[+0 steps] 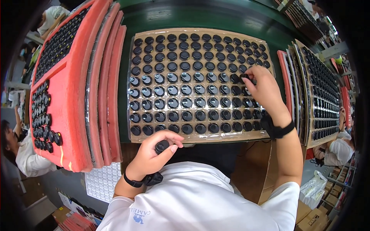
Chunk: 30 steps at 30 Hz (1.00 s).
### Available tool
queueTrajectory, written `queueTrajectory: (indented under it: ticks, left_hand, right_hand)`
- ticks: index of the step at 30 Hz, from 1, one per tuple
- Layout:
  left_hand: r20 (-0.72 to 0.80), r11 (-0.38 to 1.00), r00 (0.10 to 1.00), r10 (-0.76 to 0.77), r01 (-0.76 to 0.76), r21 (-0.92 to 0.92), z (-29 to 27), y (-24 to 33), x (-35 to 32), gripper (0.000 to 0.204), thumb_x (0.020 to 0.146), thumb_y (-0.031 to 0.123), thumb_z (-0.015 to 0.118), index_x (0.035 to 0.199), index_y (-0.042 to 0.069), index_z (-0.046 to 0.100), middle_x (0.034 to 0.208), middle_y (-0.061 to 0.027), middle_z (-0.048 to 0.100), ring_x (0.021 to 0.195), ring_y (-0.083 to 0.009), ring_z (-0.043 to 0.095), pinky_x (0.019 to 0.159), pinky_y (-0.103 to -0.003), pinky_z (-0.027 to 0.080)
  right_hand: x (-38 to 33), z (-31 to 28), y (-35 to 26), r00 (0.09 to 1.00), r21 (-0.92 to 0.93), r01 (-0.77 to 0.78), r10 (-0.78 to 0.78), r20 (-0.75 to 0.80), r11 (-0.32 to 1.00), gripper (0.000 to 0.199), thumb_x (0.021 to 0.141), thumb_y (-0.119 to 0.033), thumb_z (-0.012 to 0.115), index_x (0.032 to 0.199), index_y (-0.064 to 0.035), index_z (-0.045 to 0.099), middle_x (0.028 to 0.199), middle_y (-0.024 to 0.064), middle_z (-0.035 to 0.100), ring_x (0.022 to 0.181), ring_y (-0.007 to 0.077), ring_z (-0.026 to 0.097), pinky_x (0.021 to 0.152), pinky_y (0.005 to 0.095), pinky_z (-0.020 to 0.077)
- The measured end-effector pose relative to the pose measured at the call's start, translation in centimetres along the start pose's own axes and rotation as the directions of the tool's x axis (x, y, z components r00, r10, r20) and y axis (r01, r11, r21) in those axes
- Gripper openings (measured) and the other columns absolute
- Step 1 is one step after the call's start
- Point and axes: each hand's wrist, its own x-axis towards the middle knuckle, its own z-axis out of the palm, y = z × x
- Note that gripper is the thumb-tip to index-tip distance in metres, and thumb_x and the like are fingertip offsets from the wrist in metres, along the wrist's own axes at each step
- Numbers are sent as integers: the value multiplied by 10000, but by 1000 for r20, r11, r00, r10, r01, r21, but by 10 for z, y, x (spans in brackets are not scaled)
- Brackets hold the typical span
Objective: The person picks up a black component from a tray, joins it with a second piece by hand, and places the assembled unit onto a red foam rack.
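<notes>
- The left hand (152, 154) is curled around a small black cap (162, 146), thumb and fingers pinching it, just below the near edge of the clear tray (200, 138).
- The right hand (266, 90) reaches over the tray's right side, its fingertips (250, 79) pressed together on another black cap (244, 76) seated in a pocket there.
- The tray lies on a green table (216, 17), filled with rows of black caps.
- Left of the tray leans a stack of red foam sheets (77, 100) carrying more caps.
- Right of the tray stand further loaded trays (322, 92).
</notes>
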Motion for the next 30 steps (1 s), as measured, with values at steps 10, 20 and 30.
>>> queueTrajectory:
  ticks: [10, 20, 30]
  left_hand:
    - [-180, 961, 956, 230, -194, 196, 24, 3, 18, 385, 704, -11, 709, 1057, -12, 556, 886, -82, 595, 692, -100, 510, 685, -245, 434]
    - [-142, 947, 953, 269, -234, 220, 18, 0, 12, 399, 711, 23, 729, 1069, 6, 552, 987, -103, 598, 850, -147, 576, 723, -273, 475]
    - [-140, 921, 989, -47, -11, -389, 19, -3, 12, 448, 712, 167, 761, 1050, -7, 524, 954, -86, 601, 831, -150, 595, 775, -282, 480]
  right_hand:
    - [-62, 21, -121, 951, 839, -173, -132, 278, 516, 195, 790, -25, 637, 974, 13, 585, 846, 54, 559, 761, 128, 542, 733, 250, 437]
    - [-71, 41, -124, 933, 933, -334, -92, 347, 135, 225, 860, -107, 598, 1035, 31, 566, 893, 53, 580, 811, 136, 554, 762, 262, 439]
    - [-77, 56, -122, 902, 732, -429, -201, 383, -530, 338, 898, -255, 571, 1080, 28, 542, 918, 81, 591, 832, 150, 555, 773, 287, 435]
